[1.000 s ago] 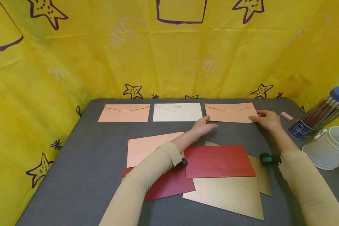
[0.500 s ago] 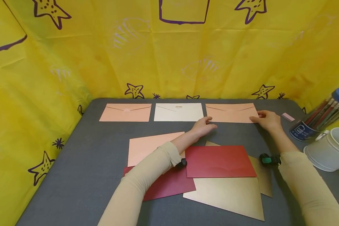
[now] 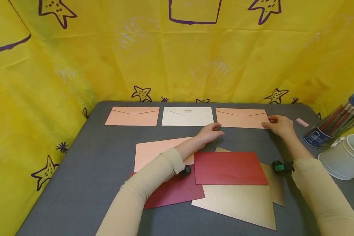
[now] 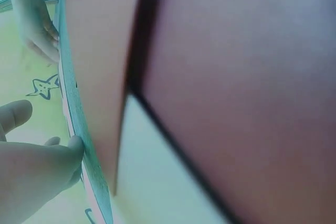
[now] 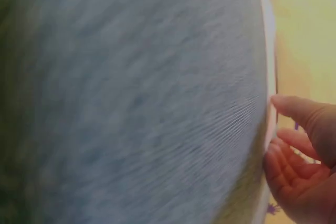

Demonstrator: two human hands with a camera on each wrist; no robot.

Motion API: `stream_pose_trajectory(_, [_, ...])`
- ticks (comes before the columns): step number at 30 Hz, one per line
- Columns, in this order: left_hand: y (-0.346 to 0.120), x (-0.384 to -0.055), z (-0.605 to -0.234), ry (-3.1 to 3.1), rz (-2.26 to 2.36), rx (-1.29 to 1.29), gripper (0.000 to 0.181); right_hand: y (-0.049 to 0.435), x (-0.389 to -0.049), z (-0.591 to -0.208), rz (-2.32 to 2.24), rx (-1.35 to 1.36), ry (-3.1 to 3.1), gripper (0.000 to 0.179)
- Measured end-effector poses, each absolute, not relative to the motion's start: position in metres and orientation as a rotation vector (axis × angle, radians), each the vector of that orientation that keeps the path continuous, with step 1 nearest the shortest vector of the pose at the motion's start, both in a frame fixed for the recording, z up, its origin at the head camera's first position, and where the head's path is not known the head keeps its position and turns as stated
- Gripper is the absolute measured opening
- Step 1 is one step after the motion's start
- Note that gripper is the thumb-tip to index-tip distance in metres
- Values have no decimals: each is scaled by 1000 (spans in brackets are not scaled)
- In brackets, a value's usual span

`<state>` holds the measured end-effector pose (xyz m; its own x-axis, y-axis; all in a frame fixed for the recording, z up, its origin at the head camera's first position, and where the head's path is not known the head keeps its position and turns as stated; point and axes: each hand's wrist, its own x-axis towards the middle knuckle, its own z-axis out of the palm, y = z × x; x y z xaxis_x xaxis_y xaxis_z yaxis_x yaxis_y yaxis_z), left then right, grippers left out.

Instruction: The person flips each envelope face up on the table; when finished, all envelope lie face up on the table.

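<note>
In the head view, a peach envelope [image 3: 242,118], flap side up, lies at the right end of a row at the back of the table. My right hand [image 3: 280,126] touches its right edge and lower right corner with thumb and fingertips. Near its lower left corner is my left hand [image 3: 208,132], fingers extended and holding nothing. A white envelope [image 3: 187,117] with small gold print lies in the row's middle, and another peach envelope [image 3: 132,116] at the left. The right wrist view shows the right thumb and bent fingers [image 5: 302,166] apart at the edge.
Nearer me lie overlapping envelopes: peach [image 3: 153,152], dark red [image 3: 177,190], bright red [image 3: 230,168] and gold [image 3: 239,203]. A pencil tub [image 3: 320,136], a white bucket [image 3: 345,157] and a pink eraser [image 3: 302,122] stand or lie at right. A yellow curtain [image 3: 177,59] hangs behind.
My left hand has drawn slightly left and away from the right peach envelope's corner. The right hand stays at the right edge. The head view has shifted slightly.
</note>
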<state>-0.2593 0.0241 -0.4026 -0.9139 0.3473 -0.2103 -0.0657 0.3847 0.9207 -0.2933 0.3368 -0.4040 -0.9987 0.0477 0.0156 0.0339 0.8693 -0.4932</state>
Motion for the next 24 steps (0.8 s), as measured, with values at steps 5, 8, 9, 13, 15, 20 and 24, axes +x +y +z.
stream_pose_trajectory(5, [11,-256,-402,2280,1516,279,49,327,-292,-397,809,20,-3012,57])
stream_pose_trajectory(8, [-1,-253,-400,2305,1498,307,48,313,-290,-391,850,71,-2996,56])
stream_pose_trajectory(9, [-6,-251,-399,2318,1486,325,48,308,-289,-389,865,95,-2993,56])
stream_pose_trajectory(13, [-29,-245,-398,2352,1421,409,48,282,-283,-386,944,189,-2982,57])
stream_pose_trajectory(15, [-43,-240,-397,2375,1376,461,49,269,-279,-385,975,261,-2972,56])
stream_pose_trajectory(20, [-75,-228,-395,2420,1309,554,50,233,-264,-382,1021,450,-2954,53])
stream_pose_trajectory(24, [-98,-217,-397,2472,1237,630,52,205,-250,-385,1008,605,-2967,50])
